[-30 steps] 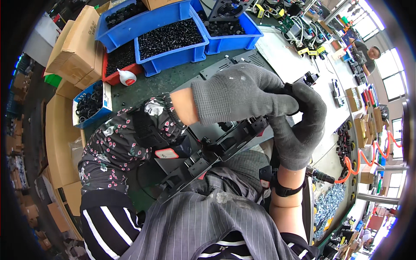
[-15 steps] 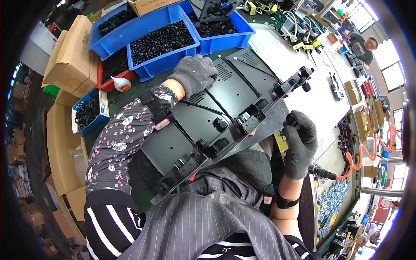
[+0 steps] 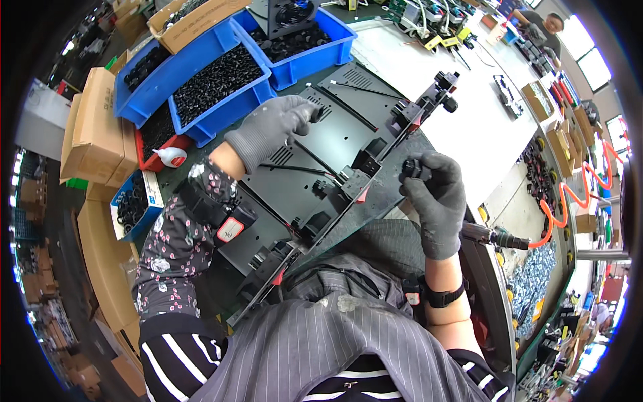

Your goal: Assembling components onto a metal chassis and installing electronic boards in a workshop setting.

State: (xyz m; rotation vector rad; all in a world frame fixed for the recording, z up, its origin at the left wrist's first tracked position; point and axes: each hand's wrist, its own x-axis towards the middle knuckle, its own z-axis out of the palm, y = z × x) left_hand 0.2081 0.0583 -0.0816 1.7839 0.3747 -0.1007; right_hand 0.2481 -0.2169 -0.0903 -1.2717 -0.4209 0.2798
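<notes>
My left hand (image 3: 274, 130), in a grey glove, hovers over the far left part of several dark metal panels (image 3: 268, 191). Its fingers pinch a small black part (image 3: 315, 114). To the right of the panels, my gloved right hand (image 3: 439, 204) is raised, with a black knob-like piece (image 3: 414, 169) between thumb and fingers. Black fittings (image 3: 368, 161) line the panels' near edge, and thin black cables lie across their faces. A black air screwdriver (image 3: 499, 236) lies beside my right wrist, which hides its front end.
Blue bins (image 3: 268, 80) of small black parts stand at the back left, with a red bin (image 3: 177, 142) and a white squeeze bottle (image 3: 173, 157) near them. Cardboard boxes (image 3: 100, 127) stand at far left. An orange coiled hose (image 3: 569, 214) hangs at right. A co-worker (image 3: 542, 33) is at the far right.
My left hand has turned and opened its grasp toward view, showing a small black part at its fingertips. My right hand has come left and up, nearer the panels. The whole view has shifted.
</notes>
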